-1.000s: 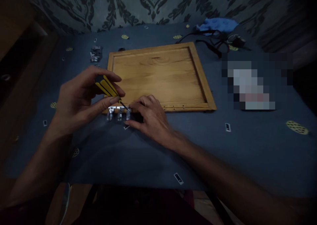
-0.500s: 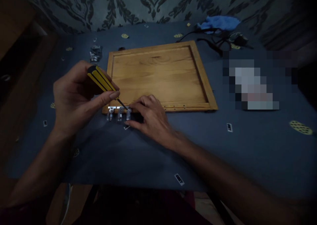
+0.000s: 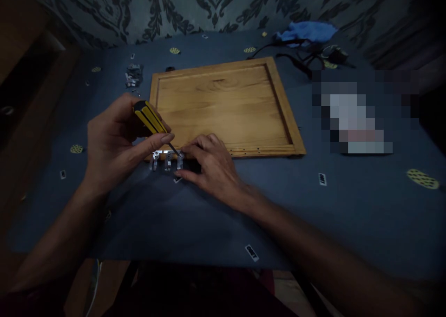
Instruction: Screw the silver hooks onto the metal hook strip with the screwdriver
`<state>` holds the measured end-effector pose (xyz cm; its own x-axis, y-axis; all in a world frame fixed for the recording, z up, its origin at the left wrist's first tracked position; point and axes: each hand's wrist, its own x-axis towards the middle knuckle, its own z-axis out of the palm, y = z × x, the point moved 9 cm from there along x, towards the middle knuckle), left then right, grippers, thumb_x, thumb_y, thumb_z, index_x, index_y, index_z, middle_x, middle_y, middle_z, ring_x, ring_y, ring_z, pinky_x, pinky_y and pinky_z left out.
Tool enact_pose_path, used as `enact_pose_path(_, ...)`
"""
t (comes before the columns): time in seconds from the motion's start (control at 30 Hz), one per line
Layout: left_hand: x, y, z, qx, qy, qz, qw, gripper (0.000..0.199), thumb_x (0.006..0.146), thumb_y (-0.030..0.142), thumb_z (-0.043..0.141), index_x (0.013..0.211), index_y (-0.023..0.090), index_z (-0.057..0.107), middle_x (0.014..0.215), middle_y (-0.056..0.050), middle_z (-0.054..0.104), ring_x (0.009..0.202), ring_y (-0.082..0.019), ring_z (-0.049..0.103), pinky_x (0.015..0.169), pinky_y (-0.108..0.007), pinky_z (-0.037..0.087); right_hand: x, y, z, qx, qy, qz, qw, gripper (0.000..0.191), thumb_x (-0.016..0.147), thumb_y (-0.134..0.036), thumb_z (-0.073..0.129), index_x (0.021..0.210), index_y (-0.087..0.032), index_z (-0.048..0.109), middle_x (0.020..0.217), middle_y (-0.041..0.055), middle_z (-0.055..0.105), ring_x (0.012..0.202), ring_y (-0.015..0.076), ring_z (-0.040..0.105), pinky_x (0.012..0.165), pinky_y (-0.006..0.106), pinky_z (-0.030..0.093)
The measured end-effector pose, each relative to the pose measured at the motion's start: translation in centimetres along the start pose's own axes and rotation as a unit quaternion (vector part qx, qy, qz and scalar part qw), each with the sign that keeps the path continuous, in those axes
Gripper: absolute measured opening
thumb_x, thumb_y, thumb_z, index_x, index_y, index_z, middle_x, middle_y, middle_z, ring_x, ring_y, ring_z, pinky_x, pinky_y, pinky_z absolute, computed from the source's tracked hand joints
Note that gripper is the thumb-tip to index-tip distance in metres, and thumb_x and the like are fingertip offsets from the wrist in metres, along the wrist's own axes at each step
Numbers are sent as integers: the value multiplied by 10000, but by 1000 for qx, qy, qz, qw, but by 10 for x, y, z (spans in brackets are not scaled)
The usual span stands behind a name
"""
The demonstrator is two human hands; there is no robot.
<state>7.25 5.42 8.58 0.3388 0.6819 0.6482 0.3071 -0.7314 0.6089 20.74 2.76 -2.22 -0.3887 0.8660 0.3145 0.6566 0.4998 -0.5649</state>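
Observation:
My left hand [image 3: 116,145] is closed around the yellow and black handle of a screwdriver [image 3: 150,117]. The screwdriver tilts down to the right, its tip at the rightmost hook of a metal hook rail [image 3: 168,155]. That rail has three hooks and lies along the near edge of a framed wooden board [image 3: 216,103]. My right hand [image 3: 212,168] pinches the rail's right end, index finger at the top and thumb below by the right hook. Whether a screw sits under the tip is too small to tell.
A small pile of metal parts [image 3: 133,75] lies behind my left hand. Several small holes run along the board's near edge. At the back right are a blue cloth [image 3: 308,32] and dark eyeglasses [image 3: 299,59]. A pixelated area covers something at the right.
My left hand and the screwdriver handle have shifted a little right and down, so the screwdriver stands slightly steeper. The tip stays at the right hook, and my right hand holds its place.

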Motion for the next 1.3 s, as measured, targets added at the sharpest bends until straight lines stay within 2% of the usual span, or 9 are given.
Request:
enact_pose_path(0.23, -1, 1, 4, -15, -22, -11, 1000, 349, 813, 380, 970, 931, 174, 714, 819, 22, 755, 673, -128, 742, 565, -215, 623, 1, -1, 0, -1, -6, 1, 1000, 491, 898, -546, 848, 1183, -154, 769, 1136, 130, 704, 1072, 323, 577, 921, 471, 503)
enact_pose_path(0.33, -2, 3, 7, -9, -32, -17, 999, 318, 831, 363, 957, 931, 175, 721, 805, 22, 740, 664, -123, 728, 562, -216, 617, 1, -1, -1, 0, -2, -1, 1000, 473, 900, -551, 844, 1177, -176, 765, 1140, 117, 704, 1066, 316, 571, 920, 469, 500)
enact_pose_path(0.6, 0, 7, 0, 1, -8, 1, 1000, 300, 830, 345, 950, 945, 189, 720, 832, 51, 746, 679, -130, 760, 573, -239, 649, 0, -1, 0, -10, -3, -1, 1000, 463, 910, -551, 835, 1179, -181, 762, 1126, 116, 696, 1054, 313, 558, 907, 462, 498)
enact_pose_path(0.93, -1, 5, 2, 18, -22, -9, 1000, 303, 816, 359, 961, 926, 194, 731, 816, 36, 759, 670, -136, 754, 579, -235, 651, 0, 0, 0, 1, 0, -2, 1000, 454, 913, -563, 828, 1181, -202, 765, 1132, 110, 689, 1054, 311, 558, 898, 461, 496)
enact_pose_path(1.13, 1, 11, 8, 20, -77, -24, 997, 204, 894, 301, 890, 995, 188, 753, 876, -5, 729, 746, -120, 714, 619, -193, 613, 0, 1, 0, -4, 1, -1, 1000, 492, 901, -562, 839, 1205, -184, 765, 1126, 112, 689, 1047, 306, 553, 905, 458, 495)
enact_pose_path(1.3, 0, 14, 10, 43, -102, -8, 994, 182, 912, 286, 868, 1053, 211, 782, 913, -5, 717, 756, -106, 677, 604, -171, 568, 0, 2, 1, -1, -1, 0, 1000, 456, 925, -565, 811, 1206, -208, 760, 1125, 105, 686, 1051, 308, 553, 897, 456, 491)
